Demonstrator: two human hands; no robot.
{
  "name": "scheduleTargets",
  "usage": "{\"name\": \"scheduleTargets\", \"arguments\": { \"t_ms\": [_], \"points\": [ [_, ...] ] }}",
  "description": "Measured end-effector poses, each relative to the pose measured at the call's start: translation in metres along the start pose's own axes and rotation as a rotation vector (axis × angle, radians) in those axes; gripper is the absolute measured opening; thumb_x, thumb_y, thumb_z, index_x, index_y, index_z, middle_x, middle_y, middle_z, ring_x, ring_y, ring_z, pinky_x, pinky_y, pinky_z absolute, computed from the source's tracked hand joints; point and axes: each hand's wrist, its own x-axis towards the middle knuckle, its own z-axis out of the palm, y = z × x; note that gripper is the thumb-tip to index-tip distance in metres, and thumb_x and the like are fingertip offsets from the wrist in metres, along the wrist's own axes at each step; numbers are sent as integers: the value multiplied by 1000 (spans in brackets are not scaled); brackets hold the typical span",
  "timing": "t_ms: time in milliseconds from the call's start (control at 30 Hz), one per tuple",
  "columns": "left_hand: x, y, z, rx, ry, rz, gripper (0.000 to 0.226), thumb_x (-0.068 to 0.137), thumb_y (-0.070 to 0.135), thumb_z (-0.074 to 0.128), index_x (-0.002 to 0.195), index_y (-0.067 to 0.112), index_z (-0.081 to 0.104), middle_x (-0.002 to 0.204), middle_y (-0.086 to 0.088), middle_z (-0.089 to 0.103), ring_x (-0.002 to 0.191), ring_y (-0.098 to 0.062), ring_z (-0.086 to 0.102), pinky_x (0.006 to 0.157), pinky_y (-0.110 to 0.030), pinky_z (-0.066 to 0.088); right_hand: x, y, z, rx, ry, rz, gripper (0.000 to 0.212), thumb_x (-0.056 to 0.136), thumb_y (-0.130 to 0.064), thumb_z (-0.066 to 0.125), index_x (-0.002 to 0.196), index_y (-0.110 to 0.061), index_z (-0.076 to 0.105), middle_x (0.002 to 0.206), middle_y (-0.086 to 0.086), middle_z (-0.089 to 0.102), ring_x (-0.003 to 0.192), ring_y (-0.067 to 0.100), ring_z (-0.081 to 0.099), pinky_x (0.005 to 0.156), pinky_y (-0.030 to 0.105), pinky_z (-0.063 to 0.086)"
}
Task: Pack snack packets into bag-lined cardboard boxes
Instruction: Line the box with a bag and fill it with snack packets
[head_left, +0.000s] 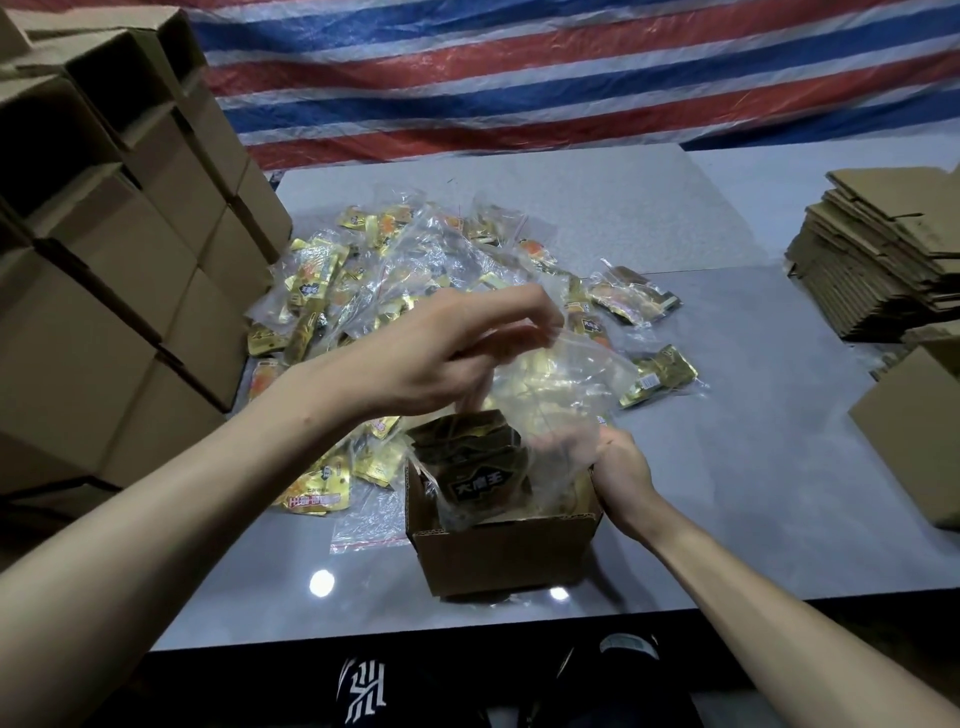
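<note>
- Two hands are on the liner. Your left hand (447, 358) is raised above the cardboard box (498, 556) and pinches the top of the clear bag (561, 384). Your right hand (621, 467) sits low at the box's right rim with its fingers curled into the plastic. The film blurs whether it also clamps the cardboard.
- The snack packets (478, 467) stand bunched inside the bag. Their lower halves are down in the box and their tops poke above the rim. The box rests on the desk (727, 415) near your edge, and the pile of loose packets (363, 270) lies just beyond it.
- Lifting with the raised hand could drag the whole bundle up out of the box. The box looks light, and only your lower hand anchors it.
- The packets ride high and crowd the left wall. If they are not pressed down, they may spill over the rim or keep the flaps from closing.
- The thin film is stretched between two grips. A sharp tug, or a packet corner catching it, could tear it.
- The desk looks glossy, so a sideways pull may slide the box.
- A spare bag (369, 525) lies flat just left of the box, and your left forearm could sweep it off.
</note>
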Motion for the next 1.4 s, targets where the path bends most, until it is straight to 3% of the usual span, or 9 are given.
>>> {"name": "scheduleTargets", "arguments": {
  "t_ms": [200,300,400,500,667,767,1133,1233,1400],
  "points": [
    [0,1,-2,77,9,54,18,97,-16,49,106,-3,57,90,18,56,78,12,64,73,1,41,2,2,-2,32,-33,-14,58,74,16,42,68,-25,82,77,-1,78,77,9,74,69,19,55],
    [0,-3,5,91,-47,43,15,100,-7,50,106,5,57,81,16,60,58,-5,66,69,0,41,3,1,-2,25,-30,-6,53,76,22,41,78,-12,81,86,5,79,91,20,74,79,24,57],
    [-2,-10,14,54,-105,1,17,99,-11,48,110,-1,56,87,5,67,65,-23,71,78,-5,46,-1,-3,0,1,39,-41,62,79,22,43,67,-27,79,75,-13,76,81,1,72,68,10,52],
    [-3,-15,23,-32,-119,-20,19,99,-7,48,111,3,58,104,3,65,99,1,66,90,-22,52,-7,-9,2,31,40,-53,63,78,7,51,58,-47,75,66,-24,71,68,-12,66,58,5,48],
    [0,-44,37,-65,-181,-107,12,104,14,51,106,5,59,91,3,59,81,-5,56,75,-18,43,1,-2,0,-7,42,21,47,74,16,50,67,-19,81,77,0,77,81,16,72,72,27,57],
    [-8,-67,53,7,-296,-186,8,104,12,50,104,7,57,87,7,54,77,1,49,70,-17,38,6,1,1,30,61,41,60,74,26,46,61,-23,78,67,-7,74,67,5,68,63,14,51],
    [-16,-78,75,166,-566,-500,20,93,50,64,96,31,57,79,8,57,69,-8,52,60,-23,38,5,3,2,6,2,4,49,76,23,40,69,-9,76,73,1,76,74,9,71,69,17,53],
    [-19,-78,81,180,-584,-473,23,94,44,65,93,22,61,72,6,56,63,-8,49,59,-26,39,6,5,2,37,6,7,54,76,21,37,67,-12,78,83,10,77,89,22,72,82,28,57],
    [-16,-75,75,74,-484,-482,20,100,29,60,94,13,71,75,-5,61,63,-15,50,59,-27,37,7,6,3,40,15,-1,56,73,25,37,63,-12,77,71,9,73,76,21,68,72,27,55]
  ]
}}
